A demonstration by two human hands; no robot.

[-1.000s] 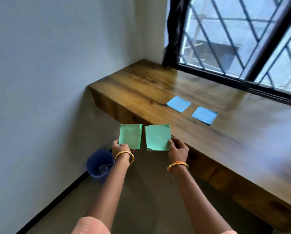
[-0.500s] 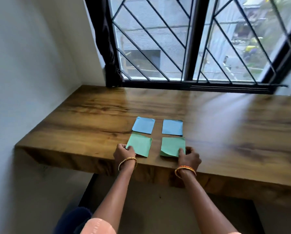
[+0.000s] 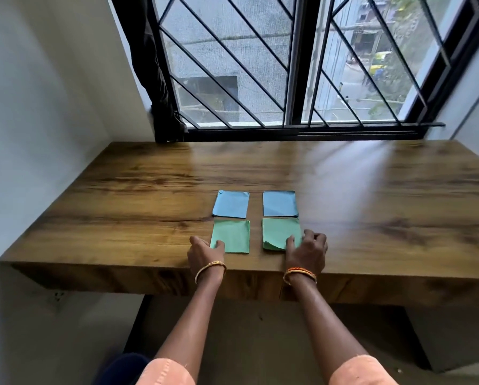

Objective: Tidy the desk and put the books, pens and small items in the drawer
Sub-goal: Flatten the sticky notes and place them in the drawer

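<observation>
Four square sticky-note pads lie in a two-by-two block on the wooden desk (image 3: 121, 218). The far pair is a left blue pad (image 3: 231, 204) and a right blue pad (image 3: 279, 203). Nearer me lie a left green pad (image 3: 234, 233) and a right green pad (image 3: 278, 230), whose near-left corner curls up. My left hand (image 3: 203, 252) holds the left green pad's near-left corner, thumb on top. My right hand (image 3: 306, 252) holds the right green pad's near-right corner, its thumb on top and its fingers curled at the right edge. No drawer shows.
A barred window (image 3: 288, 65) runs along the desk's far edge, with a dark curtain (image 3: 155, 79) bunched at its left. A white wall closes the left side. A dark blue bin (image 3: 121, 368) shows below the desk edge at bottom left.
A second ago I held both green pads in the air before the desk edge. They now lie flat on the desk below the blue pads, with both hands still at their near corners.
</observation>
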